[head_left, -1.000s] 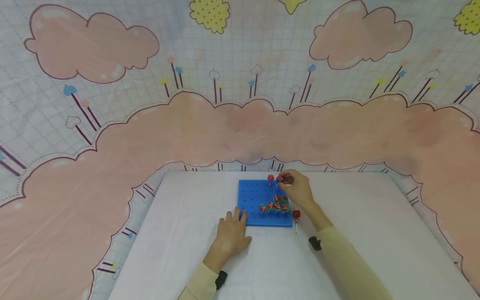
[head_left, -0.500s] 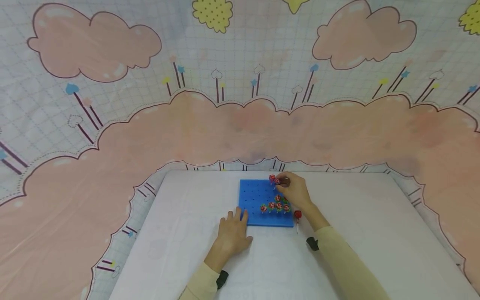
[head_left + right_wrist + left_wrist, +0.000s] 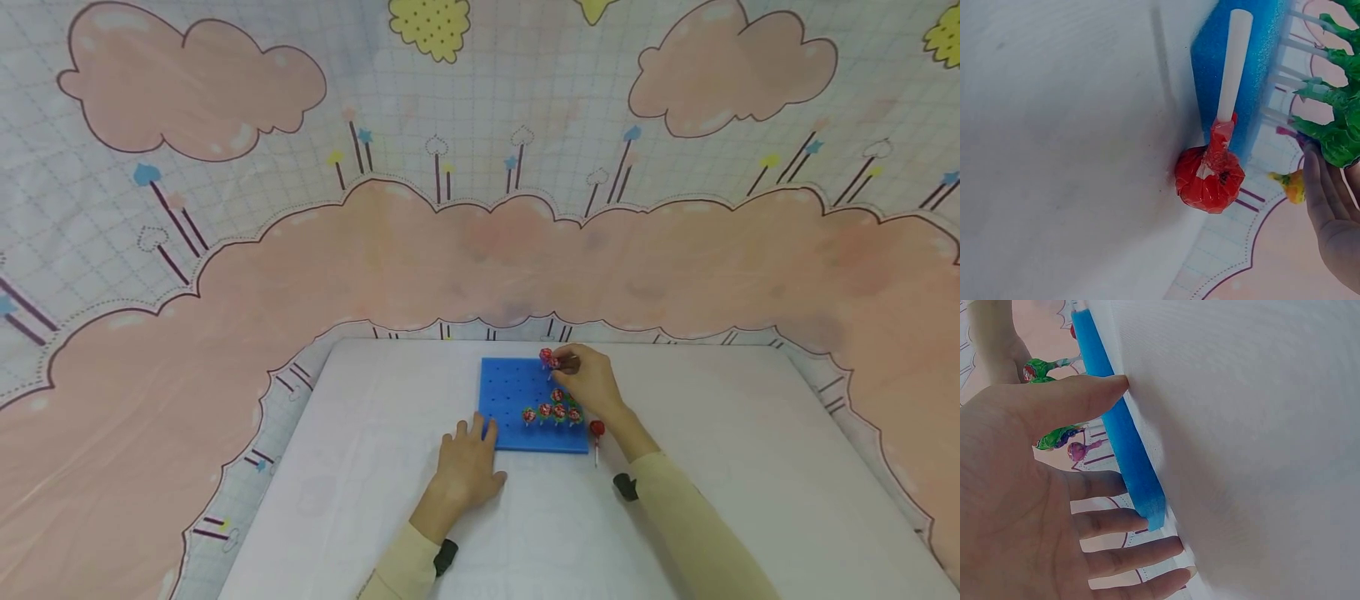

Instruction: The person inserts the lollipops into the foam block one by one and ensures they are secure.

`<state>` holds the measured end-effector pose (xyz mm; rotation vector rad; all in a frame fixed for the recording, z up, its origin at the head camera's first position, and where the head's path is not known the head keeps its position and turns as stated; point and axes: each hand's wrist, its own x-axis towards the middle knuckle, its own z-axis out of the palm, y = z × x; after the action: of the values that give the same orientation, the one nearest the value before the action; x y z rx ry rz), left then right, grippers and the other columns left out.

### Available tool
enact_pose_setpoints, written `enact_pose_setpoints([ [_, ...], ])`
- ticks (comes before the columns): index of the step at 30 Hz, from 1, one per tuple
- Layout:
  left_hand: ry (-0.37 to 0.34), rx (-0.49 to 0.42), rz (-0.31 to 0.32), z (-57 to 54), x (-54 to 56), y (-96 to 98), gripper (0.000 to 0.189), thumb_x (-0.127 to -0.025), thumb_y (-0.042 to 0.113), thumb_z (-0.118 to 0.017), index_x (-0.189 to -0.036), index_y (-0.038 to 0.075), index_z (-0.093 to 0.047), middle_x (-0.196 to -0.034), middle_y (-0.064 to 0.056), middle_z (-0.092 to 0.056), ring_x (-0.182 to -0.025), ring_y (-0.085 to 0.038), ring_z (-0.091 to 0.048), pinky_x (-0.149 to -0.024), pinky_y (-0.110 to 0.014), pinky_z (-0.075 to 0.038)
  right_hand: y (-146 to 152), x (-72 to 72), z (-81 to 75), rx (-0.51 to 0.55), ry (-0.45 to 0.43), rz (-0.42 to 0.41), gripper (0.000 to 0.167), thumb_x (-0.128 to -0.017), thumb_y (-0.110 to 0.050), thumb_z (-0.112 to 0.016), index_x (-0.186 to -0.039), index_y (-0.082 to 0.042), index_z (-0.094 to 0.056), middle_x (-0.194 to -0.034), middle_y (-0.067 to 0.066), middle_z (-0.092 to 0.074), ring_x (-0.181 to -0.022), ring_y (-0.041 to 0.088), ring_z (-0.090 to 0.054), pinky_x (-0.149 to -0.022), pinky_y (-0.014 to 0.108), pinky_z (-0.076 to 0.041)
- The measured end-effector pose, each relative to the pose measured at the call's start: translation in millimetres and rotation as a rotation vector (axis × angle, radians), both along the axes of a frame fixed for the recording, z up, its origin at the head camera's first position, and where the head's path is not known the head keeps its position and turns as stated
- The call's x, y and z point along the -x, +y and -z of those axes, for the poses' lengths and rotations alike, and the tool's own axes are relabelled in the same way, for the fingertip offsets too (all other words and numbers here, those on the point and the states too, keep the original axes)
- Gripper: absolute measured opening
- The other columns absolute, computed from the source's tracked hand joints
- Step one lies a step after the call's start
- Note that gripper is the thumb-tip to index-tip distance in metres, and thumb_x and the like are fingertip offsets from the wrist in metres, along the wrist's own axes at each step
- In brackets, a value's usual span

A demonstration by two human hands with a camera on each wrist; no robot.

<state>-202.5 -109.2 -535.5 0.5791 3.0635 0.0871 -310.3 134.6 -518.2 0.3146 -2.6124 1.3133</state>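
A blue pegboard-like foam block with rows of small holes lies on the table. My left hand rests at its front left corner, fingers spread and fairly straight. At the back right of the block, my right hand pinches a lollipop close beside a standing lollipop. Whether the held stick is in a hole cannot be seen. Several green-and-red wrapped lollipops stand in the block's right half. A red lollipop with a white stick lies on the table by the block's right side.
The white table stretches out around the block. Behind it hangs a cloth printed with clouds. Dark straps sit at both wrists.
My right hand has moved slightly left with its lollipop, up against the standing one, and then held nearly still. My left hand has stayed at the block's corner.
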Motion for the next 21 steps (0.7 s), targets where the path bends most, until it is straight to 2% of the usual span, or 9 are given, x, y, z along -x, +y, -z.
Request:
enact_pose_setpoints([
  [14, 0.001, 0.01, 0.001, -0.4, 0.2, 1.0, 0.083, -0.088, 0.05, -0.078, -0.151, 0.003, -0.052, -0.151, -0.022, -0.049, -0.129, -0.039, -0.054, -0.098, -0.055, -0.052, -3.2, 1.1, 6.5, -0.043, 0.019, -0.009, 0.025, -0.088, -0.002, -0.081, -0.112, -0.005, -0.075, -0.106, 0.013, -0.077, -0.093, 0.027, -0.076, -0.085, 0.042, -0.061],
  [21, 0.006, 0.006, 0.0, 0.0, 0.3, 0.8, 0.082, -0.087, 0.049, -0.078, -0.15, 0.003, -0.053, -0.151, -0.022, -0.05, -0.129, -0.039, -0.054, -0.097, -0.056, -0.052, -4.0, 1.6, 5.1, -0.073, 0.026, -0.01, 0.023, -0.087, -0.005, -0.082, -0.11, -0.004, -0.077, -0.109, 0.015, -0.077, -0.093, 0.027, -0.077, -0.085, 0.043, -0.061],
])
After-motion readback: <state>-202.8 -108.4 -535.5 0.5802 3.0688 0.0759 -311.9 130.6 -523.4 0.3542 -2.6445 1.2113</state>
